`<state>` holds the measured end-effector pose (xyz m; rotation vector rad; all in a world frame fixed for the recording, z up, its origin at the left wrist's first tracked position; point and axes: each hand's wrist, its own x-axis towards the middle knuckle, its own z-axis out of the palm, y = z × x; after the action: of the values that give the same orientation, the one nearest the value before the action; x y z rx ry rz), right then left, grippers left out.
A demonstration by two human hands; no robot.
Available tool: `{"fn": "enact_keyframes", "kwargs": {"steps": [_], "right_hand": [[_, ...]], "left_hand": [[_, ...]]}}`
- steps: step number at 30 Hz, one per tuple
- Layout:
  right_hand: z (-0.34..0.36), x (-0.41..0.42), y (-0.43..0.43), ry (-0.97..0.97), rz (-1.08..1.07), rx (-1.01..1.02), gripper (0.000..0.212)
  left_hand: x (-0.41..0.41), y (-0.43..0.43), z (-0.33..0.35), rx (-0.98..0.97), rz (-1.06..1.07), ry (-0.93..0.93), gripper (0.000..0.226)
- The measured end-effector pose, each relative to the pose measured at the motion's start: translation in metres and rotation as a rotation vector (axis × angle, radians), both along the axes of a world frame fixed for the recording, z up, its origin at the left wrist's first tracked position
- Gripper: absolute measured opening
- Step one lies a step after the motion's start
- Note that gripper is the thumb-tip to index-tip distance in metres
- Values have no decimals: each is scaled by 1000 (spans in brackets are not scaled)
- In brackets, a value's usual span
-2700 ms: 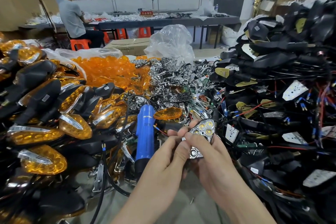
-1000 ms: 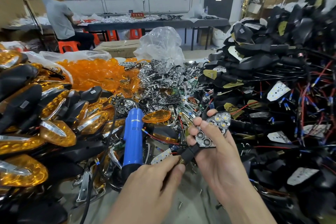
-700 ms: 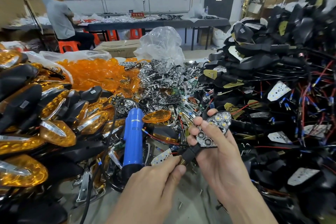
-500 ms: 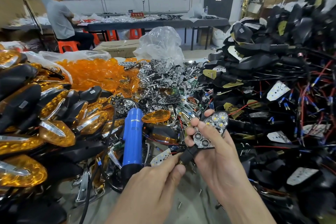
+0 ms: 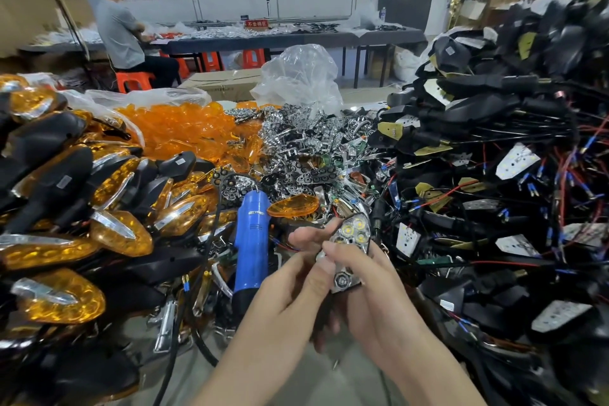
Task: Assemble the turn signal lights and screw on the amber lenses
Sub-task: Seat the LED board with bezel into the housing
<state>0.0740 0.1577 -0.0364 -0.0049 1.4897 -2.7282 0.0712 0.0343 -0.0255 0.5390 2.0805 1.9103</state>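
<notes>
Both hands meet over the bench's middle on a turn signal unit [image 5: 351, 242], a chrome reflector with round LED cups facing me. My right hand [image 5: 369, 300] cradles it from behind and below. My left hand [image 5: 296, 287] pinches its left edge with thumb and forefinger. A loose amber lens [image 5: 291, 205] lies just beyond, beside the blue electric screwdriver [image 5: 252, 234], which lies on the bench. A heap of amber lenses [image 5: 188, 132] sits at the back left.
Finished amber-and-black signals [image 5: 82, 208] pile high on the left. Black housings with red and blue wires [image 5: 494, 175] stack up on the right. Chrome reflectors [image 5: 303, 148] and a plastic bag [image 5: 300, 76] lie behind. A person [image 5: 122, 30] sits at a far table.
My left hand rose from the black stem below the unit to pinch the reflector's left edge. The unit turned more upright and sits lower, closer to me.
</notes>
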Motion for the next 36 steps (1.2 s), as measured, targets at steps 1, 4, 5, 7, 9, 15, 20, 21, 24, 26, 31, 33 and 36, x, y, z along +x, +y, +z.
{"fn": "enact_keyframes", "kwargs": {"steps": [1, 4, 5, 7, 9, 15, 20, 21, 24, 26, 31, 33, 36], "right_hand": [[0, -1, -1, -11, -4, 2, 28], [1, -3, -3, -53, -28, -34, 17], [2, -4, -3, -56, -31, -31, 19], [2, -5, -3, -60, -34, -27, 25], [1, -5, -3, -66, -36, -27, 31], [1, -4, -2, -37, -52, 11, 21], [3, -5, -1, -51, -78, -27, 15], [4, -5, -1, -59, -93, -23, 13], [5, -3, -1, -54, -129, -25, 13], [5, -2, 1, -51, -135, -8, 14], [1, 0, 3, -56, -45, 4, 26], [-2, 0, 4, -64, -15, 7, 33], [-7, 0, 4, -56, -1, 40, 37]], "left_hand": [[0, 0, 0, 4, 9, -20, 32], [0, 1, 1, 5, 39, -49, 38], [1, 2, 1, -8, 51, -49, 39], [2, 3, 0, -30, 70, -41, 41], [2, 3, -1, -31, 79, -27, 41], [2, 3, -2, -13, 70, 0, 31], [3, 3, -2, 22, 48, -48, 28], [3, 3, -2, 37, 30, -59, 26], [3, 1, -1, 73, -28, -73, 25], [2, 2, -2, 100, -55, -98, 25], [2, 6, -5, 175, -73, -156, 34], [2, 7, -8, 180, -57, -171, 48], [0, 7, -11, 225, -13, -201, 55]]}}
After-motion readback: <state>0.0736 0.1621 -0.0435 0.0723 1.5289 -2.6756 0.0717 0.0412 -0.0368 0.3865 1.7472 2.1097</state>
